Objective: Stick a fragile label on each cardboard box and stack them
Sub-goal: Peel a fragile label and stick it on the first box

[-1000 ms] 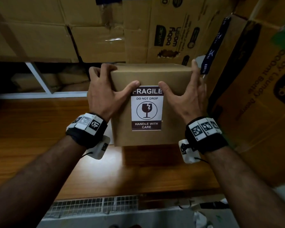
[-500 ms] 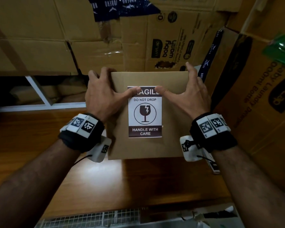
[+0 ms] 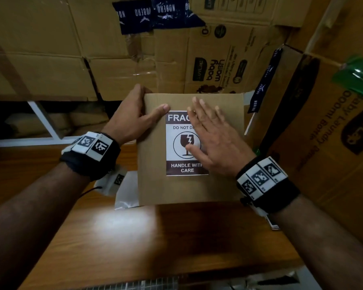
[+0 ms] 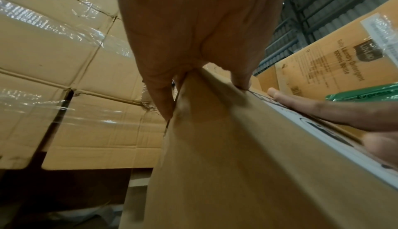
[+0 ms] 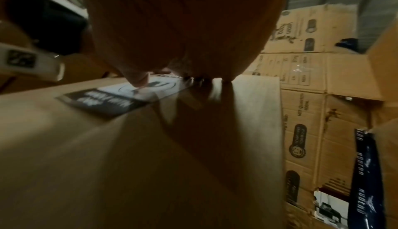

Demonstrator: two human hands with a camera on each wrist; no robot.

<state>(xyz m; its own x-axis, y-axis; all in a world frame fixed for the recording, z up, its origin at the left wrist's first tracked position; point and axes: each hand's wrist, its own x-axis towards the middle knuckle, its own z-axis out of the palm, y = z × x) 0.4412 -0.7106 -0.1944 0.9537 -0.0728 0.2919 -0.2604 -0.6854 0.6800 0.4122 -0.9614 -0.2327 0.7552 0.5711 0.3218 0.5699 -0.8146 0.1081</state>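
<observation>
A small plain cardboard box (image 3: 189, 189) stands on the wooden table (image 3: 134, 237) in front of me, its labelled face turned toward me. A white and brown fragile label (image 3: 179, 143) is stuck on that face. My left hand (image 3: 132, 120) grips the box's upper left edge, thumb on the front near the label's corner and fingers wrapped behind. In the left wrist view the left hand (image 4: 193, 54) pinches the box (image 4: 237, 164) edge. My right hand (image 3: 212, 135) lies flat with straight fingers across the label's right half. In the right wrist view the thumb touches the label (image 5: 120, 96).
Large cardboard cartons (image 3: 61, 59) stack up behind the table. More cartons (image 3: 333, 132) stand close on the right, with a green packet (image 3: 358, 76) above. A white sheet (image 3: 127, 191) lies on the table left of the box. A metal grille (image 3: 145, 285) runs below the table's front edge.
The right hand left the box's upper right edge and now lies flat over the label. The box came closer and its face tipped toward me. The left hand kept its grip.
</observation>
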